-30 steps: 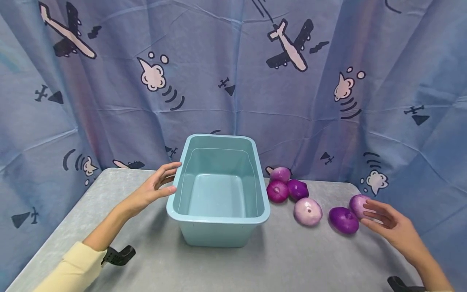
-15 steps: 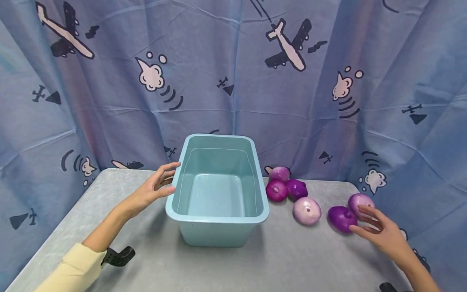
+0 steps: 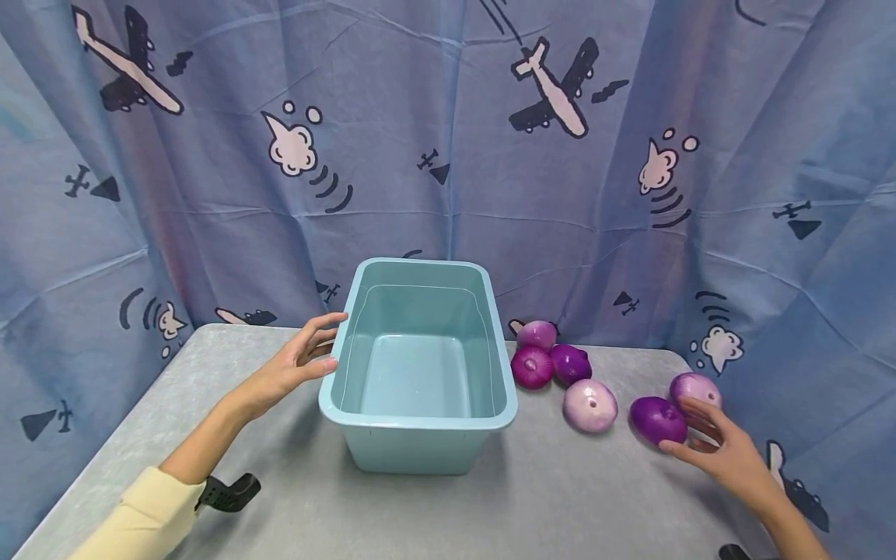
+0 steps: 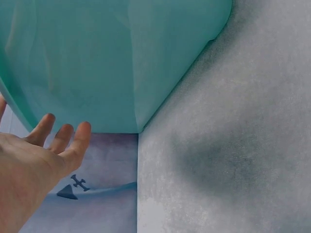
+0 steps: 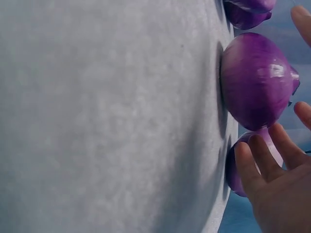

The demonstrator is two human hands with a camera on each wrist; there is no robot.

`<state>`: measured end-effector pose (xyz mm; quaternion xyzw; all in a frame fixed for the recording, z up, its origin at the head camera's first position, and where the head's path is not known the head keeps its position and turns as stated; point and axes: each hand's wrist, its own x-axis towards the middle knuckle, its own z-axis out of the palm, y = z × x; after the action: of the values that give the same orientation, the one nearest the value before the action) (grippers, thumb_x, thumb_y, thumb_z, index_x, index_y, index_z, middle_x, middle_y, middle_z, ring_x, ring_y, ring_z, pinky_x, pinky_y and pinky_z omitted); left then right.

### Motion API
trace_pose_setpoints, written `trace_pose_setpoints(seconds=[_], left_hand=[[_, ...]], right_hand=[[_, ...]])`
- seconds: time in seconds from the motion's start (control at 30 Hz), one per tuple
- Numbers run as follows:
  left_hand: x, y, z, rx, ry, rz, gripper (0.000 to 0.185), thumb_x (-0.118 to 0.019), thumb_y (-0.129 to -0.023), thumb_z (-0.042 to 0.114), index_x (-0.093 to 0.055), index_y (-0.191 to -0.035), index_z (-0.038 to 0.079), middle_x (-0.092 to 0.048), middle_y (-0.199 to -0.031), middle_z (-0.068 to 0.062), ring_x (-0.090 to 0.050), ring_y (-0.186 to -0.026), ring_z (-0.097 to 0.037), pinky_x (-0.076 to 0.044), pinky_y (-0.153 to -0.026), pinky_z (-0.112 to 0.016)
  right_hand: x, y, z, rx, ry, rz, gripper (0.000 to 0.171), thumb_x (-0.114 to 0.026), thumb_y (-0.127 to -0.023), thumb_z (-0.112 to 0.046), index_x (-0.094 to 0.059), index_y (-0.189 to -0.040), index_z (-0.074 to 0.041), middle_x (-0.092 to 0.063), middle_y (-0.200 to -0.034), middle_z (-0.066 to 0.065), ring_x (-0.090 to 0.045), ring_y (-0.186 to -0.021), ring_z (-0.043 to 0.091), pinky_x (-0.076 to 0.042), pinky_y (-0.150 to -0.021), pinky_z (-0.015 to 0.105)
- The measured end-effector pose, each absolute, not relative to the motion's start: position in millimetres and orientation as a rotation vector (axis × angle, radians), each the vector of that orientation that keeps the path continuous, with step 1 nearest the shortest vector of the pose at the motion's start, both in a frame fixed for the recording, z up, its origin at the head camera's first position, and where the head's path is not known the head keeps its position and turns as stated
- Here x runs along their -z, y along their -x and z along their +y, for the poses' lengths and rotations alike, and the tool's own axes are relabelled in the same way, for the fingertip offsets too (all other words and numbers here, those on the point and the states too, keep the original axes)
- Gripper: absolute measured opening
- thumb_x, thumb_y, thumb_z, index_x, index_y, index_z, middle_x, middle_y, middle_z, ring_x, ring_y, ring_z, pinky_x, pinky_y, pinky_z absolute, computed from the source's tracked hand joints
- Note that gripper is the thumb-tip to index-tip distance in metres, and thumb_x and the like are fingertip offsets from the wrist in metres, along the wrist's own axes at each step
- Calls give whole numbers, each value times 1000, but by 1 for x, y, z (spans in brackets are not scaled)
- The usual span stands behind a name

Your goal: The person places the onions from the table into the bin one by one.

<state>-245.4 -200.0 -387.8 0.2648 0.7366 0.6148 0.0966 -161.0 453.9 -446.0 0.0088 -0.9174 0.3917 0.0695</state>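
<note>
Curtain [image 3: 448, 155], blue with airplane print, is hanging behind everything, from 9 round to 3 o'clock. Grey table [image 3: 560, 498] is lying below it. Teal bin [image 3: 420, 447] is sitting at table centre, upright, nothing visible inside.

Left hand [image 3: 290, 365] is resting at 9 o'clock of the bin, fingers straight and spread, fingertips at the bin's outer wall; the wrist view cannot confirm actual contact. It is gripping nothing.

Right hand [image 3: 724, 451] is reaching at 4 o'clock of the table, fingers loosely extended, touching or just short of the dark purple onion [image 3: 656, 420] and the pale onion [image 3: 693, 387] behind it; nothing is enclosed.

Three further onions [image 3: 542, 354] are clustering at 3 o'clock of the bin, with a pale pink onion [image 3: 590, 405] between that cluster and the dark one.
</note>
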Motion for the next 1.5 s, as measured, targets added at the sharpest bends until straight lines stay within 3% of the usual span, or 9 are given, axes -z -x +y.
trace_pose_setpoints(seconds=[0.07, 0.17, 0.23, 0.3, 0.4, 0.47, 0.73, 0.97, 1.5], left_hand=[[388, 245, -200, -1823, -781, 2183, 67, -59, -102, 23, -26, -160, 22, -30, -157, -19, -30, -143, -43, -32, -106, -64], [388, 245, -200, -1820, -782, 2183, 67, -59, -102, 23, -25, -160, 22, -30, -158, -19, -30, -143, -43, -32, -106, -65], [387, 245, -200, -1819, -782, 2182, 67, -59, -102, 23, -25, -160, 22, -30, -158, -19, -29, -143, -43, -32, -106, -65], [387, 245, -200, -1819, -784, 2180, 67, -59, -102, 23, -26, -160, 22, -30, -158, -19, -29, -143, -43, -32, -106, -64], [386, 245, -200, -1820, -784, 2177, 67, -60, -102, 22, -26, -160, 22, -30, -158, -18, -29, -143, -43, -33, -106, -64], [385, 245, -201, -1818, -782, 2175, 67, -60, -102, 22, -26, -160, 22, -29, -159, -18, -29, -143, -42, -33, -106, -63], [383, 248, -200, -1841, -791, 2157, 64, -60, -102, 21, -29, -159, 20, -31, -158, -16, -28, -144, -41, -29, -108, -63], [380, 250, -196, -1870, -782, 2153, 65, -61, -102, 22, -31, -159, 18, -31, -158, -16, -29, -144, -40, -30, -109, -61], [383, 255, -196, -1866, -773, 2170, 67, -65, -99, 20, -35, -159, 20, -35, -156, -14, -33, -141, -38, -33, -106, -59]], right_hand=[[447, 163, 455, -1177, -41, -2760, 85, -81, -90, -23, -32, -154, 4, -41, -146, 33, -47, -114, -3, -45, -80, 8], [447, 165, 455, -1166, -43, -2785, 84, -81, -91, -24, -32, -154, 4, -40, -146, 33, -52, -125, 26, -48, -80, 12], [447, 167, 454, -1150, -48, -2809, 84, -80, -91, -25, -31, -153, 5, -40, -146, 34, -48, -126, 50, -54, -83, 23], [446, 169, 453, -1134, -60, -2836, 84, -80, -92, -26, -31, -153, 5, -38, -146, 36, -42, -125, 60, -55, -88, 40], [446, 172, 450, -1080, -58, -2879, 86, -80, -92, -31, -31, -154, 4, -38, -146, 38, -42, -125, 62, -48, -91, 60], [446, 175, 449, -1048, -50, -2902, 88, -80, -91, -34, -32, -154, 4, -38, -145, 38, -42, -124, 61, -44, -92, 65], [445, 185, 445, -976, -105, -2906, 86, -82, -89, -31, -36, -152, 5, -38, -143, 40, -42, -122, 61, -40, -92, 74], [447, 189, 448, -900, -173, -2839, 79, -87, -83, -21, -46, -145, 6, -42, -138, 43, -43, -119, 63, -38, -88, 77], [429, 187, 438, -1011, -48, -2960, 87, -80, -90, -41, -37, -154, -1, -38, -143, 40, -43, -121, 61, -44, -91, 70]])
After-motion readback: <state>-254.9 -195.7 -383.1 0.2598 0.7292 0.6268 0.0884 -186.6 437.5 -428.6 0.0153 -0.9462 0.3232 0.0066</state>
